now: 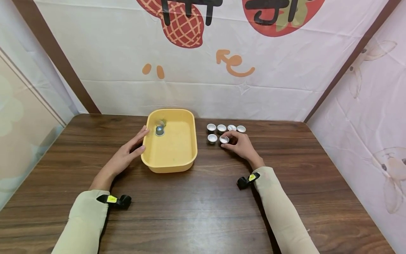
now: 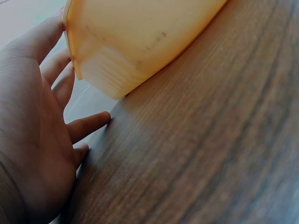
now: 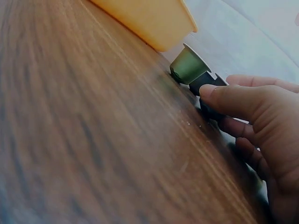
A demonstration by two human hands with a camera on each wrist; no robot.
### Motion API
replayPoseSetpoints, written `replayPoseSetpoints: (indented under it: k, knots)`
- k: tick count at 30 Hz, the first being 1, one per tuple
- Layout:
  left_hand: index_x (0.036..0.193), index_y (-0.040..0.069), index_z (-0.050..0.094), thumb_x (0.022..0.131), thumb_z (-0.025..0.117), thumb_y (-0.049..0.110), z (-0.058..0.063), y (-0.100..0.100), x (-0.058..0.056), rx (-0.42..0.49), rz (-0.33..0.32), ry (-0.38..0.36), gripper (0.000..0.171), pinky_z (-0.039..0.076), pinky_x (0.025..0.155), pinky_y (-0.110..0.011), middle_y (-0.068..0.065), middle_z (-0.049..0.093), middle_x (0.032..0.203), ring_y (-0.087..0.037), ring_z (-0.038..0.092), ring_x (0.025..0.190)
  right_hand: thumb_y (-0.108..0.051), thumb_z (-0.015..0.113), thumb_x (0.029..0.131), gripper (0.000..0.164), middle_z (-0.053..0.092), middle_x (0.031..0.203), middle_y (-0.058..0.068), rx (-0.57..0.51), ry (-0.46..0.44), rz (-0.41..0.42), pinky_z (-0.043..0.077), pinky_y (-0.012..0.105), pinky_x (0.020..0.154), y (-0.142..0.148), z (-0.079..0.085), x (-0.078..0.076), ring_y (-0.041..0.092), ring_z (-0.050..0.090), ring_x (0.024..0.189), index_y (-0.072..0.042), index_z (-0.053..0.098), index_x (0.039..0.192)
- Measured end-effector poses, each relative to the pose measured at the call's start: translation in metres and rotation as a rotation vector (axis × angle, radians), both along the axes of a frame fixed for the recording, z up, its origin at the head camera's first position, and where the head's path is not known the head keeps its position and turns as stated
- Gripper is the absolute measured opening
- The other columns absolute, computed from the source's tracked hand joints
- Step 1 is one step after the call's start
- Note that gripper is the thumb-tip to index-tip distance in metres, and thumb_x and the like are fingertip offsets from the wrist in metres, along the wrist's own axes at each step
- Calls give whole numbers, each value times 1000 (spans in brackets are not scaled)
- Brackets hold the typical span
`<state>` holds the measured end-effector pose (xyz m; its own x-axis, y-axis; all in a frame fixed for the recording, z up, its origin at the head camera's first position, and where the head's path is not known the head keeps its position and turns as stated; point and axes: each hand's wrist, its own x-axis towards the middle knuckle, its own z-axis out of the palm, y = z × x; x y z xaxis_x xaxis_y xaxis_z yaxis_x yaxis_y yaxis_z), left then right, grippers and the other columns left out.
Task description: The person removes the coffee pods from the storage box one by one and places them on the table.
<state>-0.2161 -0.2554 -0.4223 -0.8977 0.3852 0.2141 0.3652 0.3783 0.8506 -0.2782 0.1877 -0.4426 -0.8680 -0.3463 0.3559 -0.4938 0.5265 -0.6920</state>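
My right hand (image 1: 243, 145) pinches a dark coffee capsule (image 3: 204, 81) between thumb and fingers, its silver lid facing up. Left of it stands a green coffee capsule (image 3: 189, 65), lid up on the table, with more lidded capsules (image 1: 221, 128) in a row just behind. A yellow plastic bin (image 1: 169, 165) sits to the left; inside, near its far left corner, lie a blue-grey capsule (image 1: 160, 131) and a greenish one (image 1: 162, 123). My left hand (image 1: 123, 158) rests against the bin's left rim with fingers extended and spread; the left wrist view shows its fingertips at the bin's edge.
The brown wooden table (image 1: 190, 211) runs back to a printed white cloth wall (image 1: 127, 95). Another cloth wall (image 1: 358, 134) rises on the right side. The bin's far end stands close to the back wall.
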Motion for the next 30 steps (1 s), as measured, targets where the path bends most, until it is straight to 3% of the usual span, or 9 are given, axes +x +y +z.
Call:
replayPoseSetpoints:
  k: [15,22,26,30]
  knots:
    - [152,17,30,100,51,12,1,0,0,5,-1,-13,56,10,107,-60,10,11,159,-11,8,144,-19,82,78,29,64,90,-3,-16,7,2,47,30,58,1,-2,0,15,56,62,-20,70,104]
    - [152,19,30,100,51,15,1,0,0,-1,2,-9,56,11,107,-60,10,11,159,-11,9,144,-21,82,78,35,64,95,-1,-53,-16,35,47,30,63,2,2,2,17,57,72,-18,69,110]
    - [152,19,30,100,51,15,1,0,-1,0,-1,-8,56,11,107,-59,10,11,159,-11,9,144,-15,82,77,38,63,96,9,-63,2,59,46,32,64,1,12,7,23,57,75,-11,68,112]
    - [152,17,31,100,51,14,1,0,-1,5,-2,-6,55,11,107,-58,9,11,159,-11,9,144,-5,80,77,37,61,97,21,-69,88,98,43,41,63,-5,34,18,36,54,77,0,66,111]
